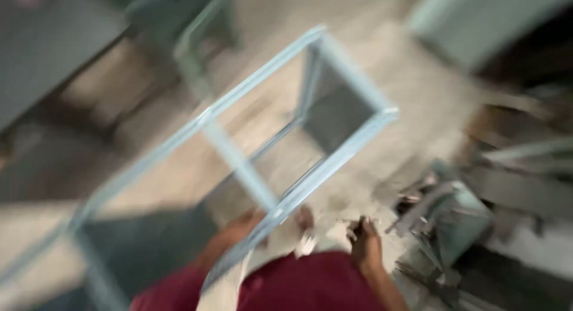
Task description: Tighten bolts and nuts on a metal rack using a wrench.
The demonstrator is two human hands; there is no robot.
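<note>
The view is badly smeared, so I go by rough shapes. My left hand point(242, 227) is under the near corner of a pale blue metal frame point(250, 126), and it seems to be gripping the frame's lower bar, though I cannot see the fingers clearly. The frame stands tilted across the middle of the view, its far end up toward the top right, over a dusty floor point(418, 96). My right hand point(365, 242) is apart from the frame, just right of its near corner, and I cannot tell whether it is closed or holding anything. A heap of grey metal scraps point(444, 221) lies on the floor just right of that hand. My maroon shirt point(310, 284) fills the bottom edge.
</note>
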